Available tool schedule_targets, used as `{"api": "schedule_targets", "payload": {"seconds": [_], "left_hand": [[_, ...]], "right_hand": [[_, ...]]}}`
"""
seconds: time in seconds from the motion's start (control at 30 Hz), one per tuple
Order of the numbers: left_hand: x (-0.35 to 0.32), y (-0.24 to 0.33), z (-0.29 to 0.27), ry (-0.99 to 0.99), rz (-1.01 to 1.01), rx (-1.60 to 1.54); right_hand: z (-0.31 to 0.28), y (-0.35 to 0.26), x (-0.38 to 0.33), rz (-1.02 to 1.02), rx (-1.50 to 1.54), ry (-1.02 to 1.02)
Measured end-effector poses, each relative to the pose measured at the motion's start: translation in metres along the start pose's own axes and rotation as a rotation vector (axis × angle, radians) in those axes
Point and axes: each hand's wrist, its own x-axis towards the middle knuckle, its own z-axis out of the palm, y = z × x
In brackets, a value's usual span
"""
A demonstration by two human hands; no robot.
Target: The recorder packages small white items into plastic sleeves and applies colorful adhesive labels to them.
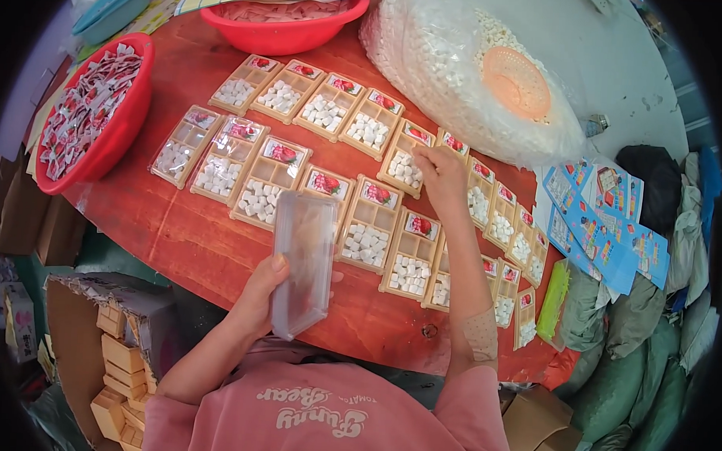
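Note:
My left hand (265,284) grips a stack of clear plastic lids (305,263), held upright above the near edge of the red table. Reaching out to the far row, my right hand (442,171) has its fingers closed together at the upper right of a beige compartment tray (401,168); what they hold, if anything, is hidden. That tray has a strawberry-printed sachet in its top compartment and white cubes below. Several similar trays stand in two curved rows, such as a near-row tray (367,223). A shiny clear cover appears over the far-left tray (186,146).
At the left stands a red basin (139,98) full of sachets; another red basin (284,33) is at the back. A big clear bag (418,60) of white pieces holds an orange basket (515,81). Blue printed sheets (604,222) lie right. A cardboard box (75,319) holds beige trays.

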Motion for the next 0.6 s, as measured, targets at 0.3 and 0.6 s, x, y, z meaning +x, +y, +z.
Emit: {"api": "schedule_targets", "payload": {"seconds": [0.3,0.6], "left_hand": [[0.018,-0.025,0.019,0.035,0.029,0.182],[0.011,-0.039,0.036,-0.137,-0.03,0.214]], "right_hand": [[-0.049,-0.137,-0.076,0.545,1.098,-0.571],[-0.042,-0.13,-0.134,0.741,1.402,-0.457]]}}
